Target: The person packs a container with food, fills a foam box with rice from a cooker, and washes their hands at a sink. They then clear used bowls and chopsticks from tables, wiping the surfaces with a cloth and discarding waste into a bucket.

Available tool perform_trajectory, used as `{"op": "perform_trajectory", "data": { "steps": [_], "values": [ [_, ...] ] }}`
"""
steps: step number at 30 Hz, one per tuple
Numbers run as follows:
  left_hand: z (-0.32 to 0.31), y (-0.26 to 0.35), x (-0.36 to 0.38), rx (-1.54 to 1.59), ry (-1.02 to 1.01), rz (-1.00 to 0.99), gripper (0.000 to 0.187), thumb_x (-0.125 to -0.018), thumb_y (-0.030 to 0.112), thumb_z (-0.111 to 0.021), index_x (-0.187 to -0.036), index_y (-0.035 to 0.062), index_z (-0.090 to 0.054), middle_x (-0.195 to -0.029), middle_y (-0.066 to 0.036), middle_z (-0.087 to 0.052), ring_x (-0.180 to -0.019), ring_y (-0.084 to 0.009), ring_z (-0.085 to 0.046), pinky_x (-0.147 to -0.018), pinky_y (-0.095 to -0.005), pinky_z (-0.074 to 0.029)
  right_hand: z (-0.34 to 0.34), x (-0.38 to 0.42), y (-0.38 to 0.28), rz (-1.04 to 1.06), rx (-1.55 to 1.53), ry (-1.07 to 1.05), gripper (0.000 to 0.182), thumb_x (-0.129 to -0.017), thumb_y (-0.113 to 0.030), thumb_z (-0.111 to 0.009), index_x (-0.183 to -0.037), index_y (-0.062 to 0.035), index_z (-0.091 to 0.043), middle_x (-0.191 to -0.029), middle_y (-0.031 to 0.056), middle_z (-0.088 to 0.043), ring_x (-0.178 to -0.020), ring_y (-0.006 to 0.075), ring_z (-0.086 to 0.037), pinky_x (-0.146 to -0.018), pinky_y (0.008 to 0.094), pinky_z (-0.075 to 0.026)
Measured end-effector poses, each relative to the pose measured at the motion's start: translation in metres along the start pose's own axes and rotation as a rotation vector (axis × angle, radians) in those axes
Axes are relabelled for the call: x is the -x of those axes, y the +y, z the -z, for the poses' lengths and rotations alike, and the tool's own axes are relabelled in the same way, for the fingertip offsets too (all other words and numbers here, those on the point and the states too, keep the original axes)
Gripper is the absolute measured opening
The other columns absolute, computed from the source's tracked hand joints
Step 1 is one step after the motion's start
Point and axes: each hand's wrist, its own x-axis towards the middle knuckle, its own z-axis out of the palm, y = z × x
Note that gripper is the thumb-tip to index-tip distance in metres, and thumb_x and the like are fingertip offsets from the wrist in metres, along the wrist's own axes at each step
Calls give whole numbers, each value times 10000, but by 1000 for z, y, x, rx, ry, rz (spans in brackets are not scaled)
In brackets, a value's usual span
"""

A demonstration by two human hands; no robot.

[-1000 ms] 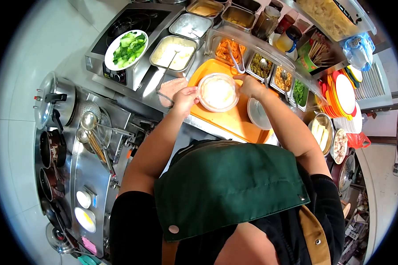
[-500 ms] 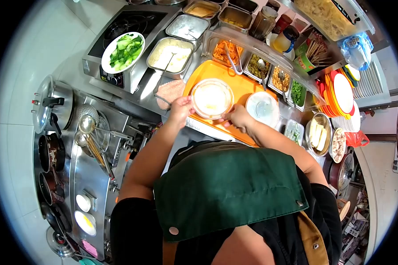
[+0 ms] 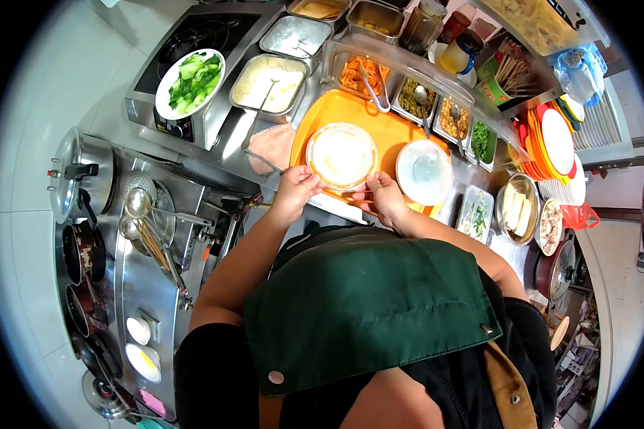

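A round plastic container [image 3: 341, 154], bright with glare, sits over the orange tray [image 3: 322, 111]. My left hand [image 3: 298, 191] pinches its near-left rim with thumb and fingers. At the near-right rim, my right hand [image 3: 385, 198] has its fingers closed on the edge. Glare hides the contents and whether a lid is fully seated. A second round translucent container [image 3: 425, 171] rests on the tray's right side, just beyond my right hand. The folded pink cloth [image 3: 272, 146] lies left of the tray.
Behind the tray stand steel pans of shredded orange food [image 3: 363, 74] and chopped greens [image 3: 484, 141]. A bowl of green vegetables [image 3: 190, 84] sits on the cooktop at left. Stacked coloured plates [image 3: 551, 143] and a steel bowl [image 3: 528, 229] are at right; a pressure cooker [image 3: 86, 171] is far left.
My right hand has shifted slightly and its fingers have turned upward at the container's near rim. My left hand stays at the near-left edge. The whole view has shifted a little.
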Motion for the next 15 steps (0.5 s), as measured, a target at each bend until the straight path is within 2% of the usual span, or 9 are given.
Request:
{"op": "perform_trajectory", "data": {
  "steps": [3,5,7,10,12,13,14,15],
  "values": [
    [2,-3,-9,-20,-13,-14,124,-816,65,-523,-926,52,-467,-805,-38,-536,-709,-109,-534,-674,-237,-463,-1,-3,9,-27,-85,-69,121,-913,-175,-346,-899,-73,-410,-857,79,-585,-673,135,-583,-517,222,-481],
    [1,3,-16,-81,157,-79,118,-820,73,-521,-923,50,-469,-801,-35,-528,-711,-108,-524,-674,-236,-460,-3,0,9,-82,-135,-168,109,-908,-163,-358,-936,-71,-408,-927,98,-589,-756,158,-601,-537,232,-500],
    [-6,8,-12,-34,191,-64,131,-812,67,-532,-924,45,-467,-811,-39,-528,-720,-115,-532,-676,-237,-459,-2,-2,11,-95,-171,-187,107,-905,-164,-369,-944,-73,-409,-943,101,-588,-781,162,-602,-536,234,-501],
    [-21,7,9,67,205,4,133,-794,52,-555,-895,33,-471,-806,-49,-541,-704,-122,-549,-650,-236,-457,1,1,8,-120,-125,-175,114,-897,-184,-402,-936,-78,-413,-882,70,-585,-727,139,-583,-529,223,-486],
    [-26,3,13,127,183,56,125,-782,42,-567,-864,24,-475,-791,-54,-553,-679,-121,-559,-623,-235,-454,2,1,4,16,-107,54,144,-896,-223,-413,-925,-82,-420,-786,32,-562,-634,108,-532,-494,216,-439],
    [-26,0,13,133,133,68,135,-772,30,-574,-858,28,-469,-801,-59,-556,-706,-134,-573,-628,-242,-456,2,-3,5,52,-153,125,168,-901,-249,-399,-906,-83,-429,-710,9,-527,-562,92,-472,-463,213,-383],
    [-25,-3,13,137,82,80,148,-762,18,-581,-851,32,-463,-811,-64,-559,-734,-148,-587,-634,-248,-458,4,-9,10,48,-155,129,168,-901,-249,-399,-906,-83,-429,-710,9,-527,-562,92,-472,-463,213,-383],
    [-23,-7,11,99,59,66,183,-778,28,-568,-920,30,-453,-864,-72,-546,-811,-179,-582,-684,-256,-466,5,-13,14,109,-117,96,175,-902,-255,-393,-892,-85,-435,-703,9,-528,-564,90,-473,-460,214,-374]
  ]
}}
